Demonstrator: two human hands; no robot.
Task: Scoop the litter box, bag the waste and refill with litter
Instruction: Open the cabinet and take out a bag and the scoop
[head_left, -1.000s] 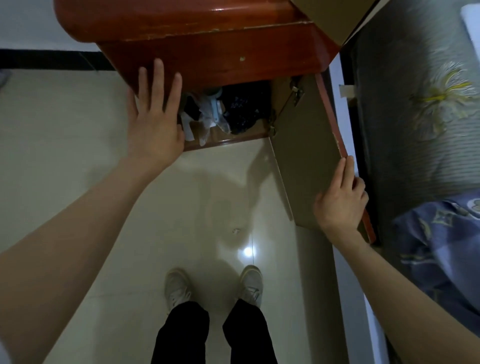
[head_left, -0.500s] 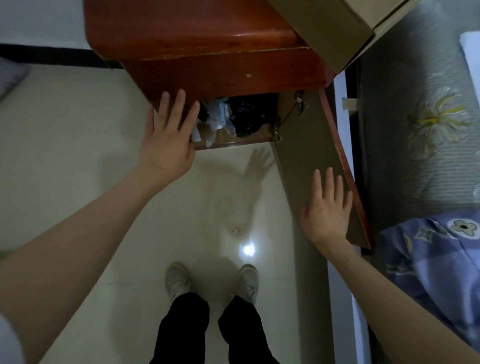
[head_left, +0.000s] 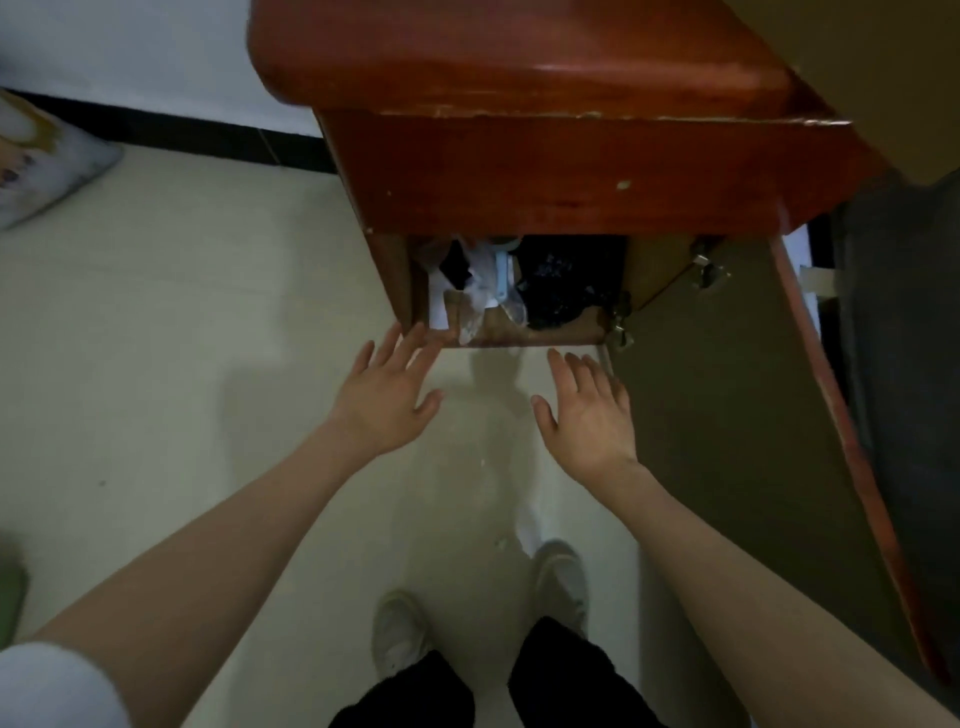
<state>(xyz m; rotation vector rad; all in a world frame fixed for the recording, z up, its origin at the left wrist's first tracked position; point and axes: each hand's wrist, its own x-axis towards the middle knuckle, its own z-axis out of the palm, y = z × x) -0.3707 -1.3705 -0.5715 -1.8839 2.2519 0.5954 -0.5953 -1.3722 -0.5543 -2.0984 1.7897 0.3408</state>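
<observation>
A red-brown wooden cabinet (head_left: 545, 171) stands in front of me with its door (head_left: 737, 405) swung open to the right. Inside its low compartment lie crumpled clear and white plastic bags (head_left: 480, 291) and a dark bag (head_left: 563, 283). My left hand (head_left: 387, 400) hovers with spread fingers just below the compartment's front edge, holding nothing. Beside it, my right hand (head_left: 589, 415) is also spread and empty, to the left of the open door. No litter box or scoop is in view.
Pale tiled floor (head_left: 182, 338) lies under my arms, with my two shoes (head_left: 558, 577) at the bottom. A light sack (head_left: 47, 166) leans at the far left by the wall. A grey bed edge (head_left: 904, 338) runs along the right.
My right hand has left the door and moved left in front of the compartment. My left hand has dropped from the cabinet front to below the opening. The view has moved closer.
</observation>
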